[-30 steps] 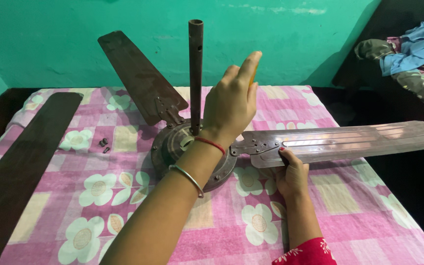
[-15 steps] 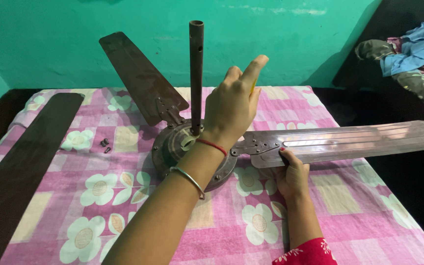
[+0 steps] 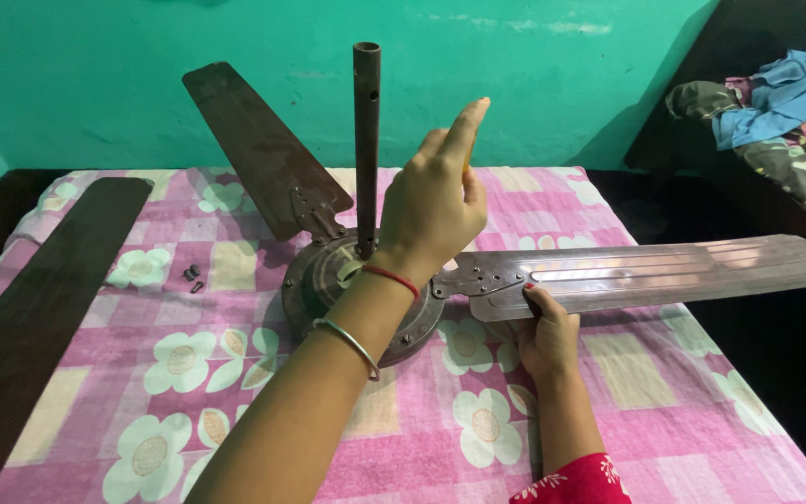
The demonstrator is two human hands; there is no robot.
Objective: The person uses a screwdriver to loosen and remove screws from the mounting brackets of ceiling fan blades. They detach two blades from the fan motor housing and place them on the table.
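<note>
A brown ceiling fan lies on a pink flowered sheet, its motor hub (image 3: pixel 328 280) in the middle and its down rod (image 3: pixel 366 140) standing upright. My left hand (image 3: pixel 433 201) is raised over the hub's right side, just right of the rod. Its fingers are closed around a thin tool, of which only a yellowish sliver (image 3: pixel 466 157) shows. My right hand (image 3: pixel 543 336) grips the underside of the right blade (image 3: pixel 664 273) near its bracket, thumb on the blade's edge. Another blade (image 3: pixel 258 145) points to the back left.
A loose dark blade (image 3: pixel 39 308) lies along the bed's left side. Small dark screws (image 3: pixel 192 276) rest on the sheet left of the hub. A green wall stands behind. Piled clothes (image 3: pixel 776 103) sit at the right.
My left hand has shifted very slightly by the rod. The right hand and the blade stay where they were.
</note>
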